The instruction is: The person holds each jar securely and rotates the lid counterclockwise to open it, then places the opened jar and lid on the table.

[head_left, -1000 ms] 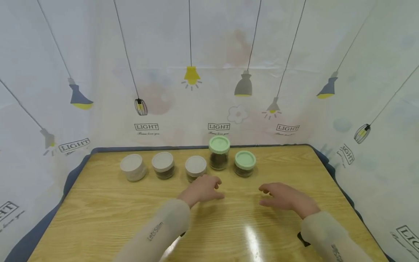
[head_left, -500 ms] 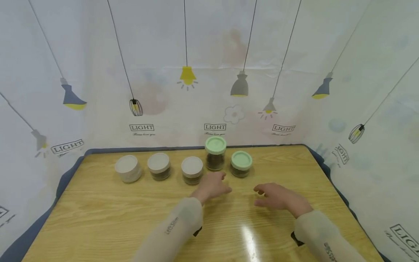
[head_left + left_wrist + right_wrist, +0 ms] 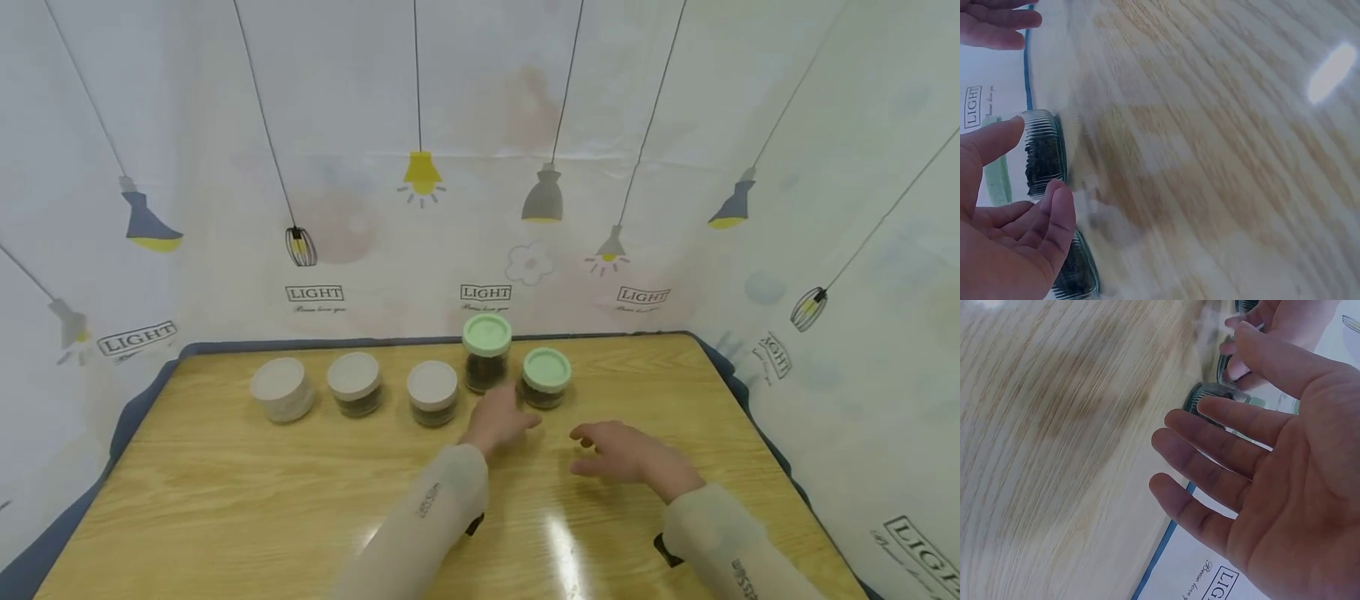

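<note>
My left hand (image 3: 498, 418) reaches toward a short glass jar (image 3: 547, 368) with a pale green lid and dark contents. In the left wrist view the thumb and fingers spread to either side of this jar (image 3: 1045, 156), the fingers loosely bent. Just behind the same hand stands a taller green-lidded jar (image 3: 487, 335), its base partly hidden. My right hand (image 3: 628, 452) hovers over the table to the right, palm turned inward. Its fingers are extended and spread in the right wrist view, with nothing held.
Three jars with white lids stand to the left: one close to the tall jar (image 3: 432, 387), one in the middle (image 3: 355, 379) and a paler one (image 3: 281, 385) farthest left. The wooden table (image 3: 247, 492) ends at a patterned curtain (image 3: 375, 275) at the back and sides.
My left hand has moved right and forward, from beside the nearest white-lidded jar to the short green-lidded one. The right hand has barely moved. The whole view has shifted slightly.
</note>
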`<action>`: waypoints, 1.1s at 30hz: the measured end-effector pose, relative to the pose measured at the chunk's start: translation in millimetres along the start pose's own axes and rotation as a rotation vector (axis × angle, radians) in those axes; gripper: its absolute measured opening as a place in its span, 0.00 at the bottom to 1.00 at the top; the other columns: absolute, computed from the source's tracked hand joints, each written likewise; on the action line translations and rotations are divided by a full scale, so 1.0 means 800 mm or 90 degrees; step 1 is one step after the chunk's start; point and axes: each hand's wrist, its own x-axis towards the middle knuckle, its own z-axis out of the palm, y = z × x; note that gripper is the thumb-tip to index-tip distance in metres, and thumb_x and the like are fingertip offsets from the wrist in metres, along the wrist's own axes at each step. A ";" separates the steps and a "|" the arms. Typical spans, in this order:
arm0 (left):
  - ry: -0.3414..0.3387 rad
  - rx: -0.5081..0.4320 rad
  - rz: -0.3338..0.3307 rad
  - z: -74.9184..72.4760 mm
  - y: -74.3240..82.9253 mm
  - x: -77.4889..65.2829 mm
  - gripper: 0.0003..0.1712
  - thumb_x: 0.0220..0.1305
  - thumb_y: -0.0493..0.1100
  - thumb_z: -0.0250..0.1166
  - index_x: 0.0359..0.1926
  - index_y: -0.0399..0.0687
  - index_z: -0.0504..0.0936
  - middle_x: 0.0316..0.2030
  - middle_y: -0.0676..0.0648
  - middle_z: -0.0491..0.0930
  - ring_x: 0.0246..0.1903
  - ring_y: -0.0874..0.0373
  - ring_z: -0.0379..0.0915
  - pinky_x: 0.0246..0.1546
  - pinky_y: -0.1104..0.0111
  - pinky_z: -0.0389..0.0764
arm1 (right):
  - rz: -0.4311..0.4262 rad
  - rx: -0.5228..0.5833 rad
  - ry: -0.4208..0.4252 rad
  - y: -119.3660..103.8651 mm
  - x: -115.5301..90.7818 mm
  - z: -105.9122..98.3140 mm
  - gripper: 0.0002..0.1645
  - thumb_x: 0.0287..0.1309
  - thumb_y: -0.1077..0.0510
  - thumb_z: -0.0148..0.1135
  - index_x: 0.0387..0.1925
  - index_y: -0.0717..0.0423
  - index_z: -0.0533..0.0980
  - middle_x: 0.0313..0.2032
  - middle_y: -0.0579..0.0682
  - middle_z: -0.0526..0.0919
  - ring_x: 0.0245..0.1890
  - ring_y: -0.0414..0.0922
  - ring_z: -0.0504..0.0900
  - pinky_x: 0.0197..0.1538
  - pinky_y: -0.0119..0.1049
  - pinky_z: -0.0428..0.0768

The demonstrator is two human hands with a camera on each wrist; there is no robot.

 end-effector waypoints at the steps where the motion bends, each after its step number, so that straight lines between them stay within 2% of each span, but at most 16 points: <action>1: 0.008 -0.011 -0.004 0.003 -0.001 0.002 0.35 0.54 0.54 0.73 0.60 0.45 0.74 0.55 0.42 0.80 0.55 0.45 0.76 0.56 0.52 0.77 | -0.002 0.004 -0.001 -0.001 0.001 0.001 0.34 0.62 0.45 0.63 0.61 0.61 0.71 0.56 0.61 0.80 0.56 0.57 0.78 0.59 0.56 0.74; 4: 0.033 -0.057 -0.006 0.008 0.000 0.006 0.35 0.53 0.52 0.74 0.59 0.45 0.74 0.56 0.42 0.79 0.57 0.45 0.75 0.58 0.52 0.75 | -0.006 0.006 -0.002 -0.005 0.003 0.001 0.34 0.61 0.45 0.64 0.61 0.61 0.71 0.55 0.61 0.80 0.55 0.57 0.79 0.58 0.56 0.75; 7: 0.054 -0.097 -0.015 0.011 0.002 0.009 0.38 0.54 0.51 0.73 0.63 0.45 0.70 0.59 0.41 0.77 0.60 0.45 0.73 0.61 0.51 0.73 | -0.003 0.006 -0.003 -0.007 0.005 0.001 0.34 0.61 0.45 0.64 0.62 0.61 0.71 0.55 0.61 0.80 0.55 0.57 0.79 0.58 0.56 0.75; 11: 0.083 -0.124 -0.054 0.015 0.005 0.013 0.45 0.53 0.51 0.74 0.69 0.44 0.64 0.64 0.41 0.72 0.64 0.45 0.68 0.65 0.51 0.69 | -0.003 0.004 -0.006 -0.006 0.007 0.002 0.34 0.62 0.44 0.63 0.62 0.60 0.71 0.55 0.61 0.80 0.55 0.57 0.79 0.58 0.55 0.75; 15: 0.110 -0.156 -0.056 0.027 0.009 0.018 0.49 0.51 0.50 0.76 0.70 0.43 0.61 0.65 0.40 0.70 0.65 0.45 0.67 0.67 0.53 0.67 | -0.006 0.019 -0.002 -0.002 0.007 0.004 0.34 0.62 0.44 0.63 0.62 0.60 0.71 0.56 0.61 0.80 0.56 0.57 0.79 0.58 0.56 0.75; 18: 0.128 -0.166 -0.041 0.037 0.015 0.023 0.49 0.50 0.50 0.77 0.69 0.44 0.62 0.63 0.40 0.72 0.64 0.45 0.69 0.65 0.53 0.69 | -0.012 0.030 0.006 0.000 0.005 0.005 0.34 0.61 0.45 0.63 0.61 0.61 0.71 0.56 0.61 0.80 0.55 0.57 0.79 0.58 0.56 0.75; 23: 0.155 -0.155 -0.046 0.050 0.022 0.027 0.48 0.49 0.50 0.77 0.68 0.45 0.63 0.61 0.41 0.75 0.61 0.46 0.72 0.62 0.53 0.72 | -0.006 0.032 0.013 0.002 0.003 0.006 0.34 0.61 0.45 0.63 0.62 0.61 0.71 0.55 0.61 0.80 0.55 0.58 0.79 0.59 0.57 0.75; 33: 0.185 -0.172 -0.063 0.055 0.021 0.030 0.52 0.48 0.51 0.78 0.70 0.50 0.61 0.63 0.41 0.73 0.62 0.43 0.70 0.61 0.50 0.73 | -0.012 0.037 0.004 0.006 0.008 0.006 0.33 0.62 0.46 0.63 0.62 0.61 0.70 0.55 0.62 0.80 0.56 0.59 0.78 0.59 0.58 0.74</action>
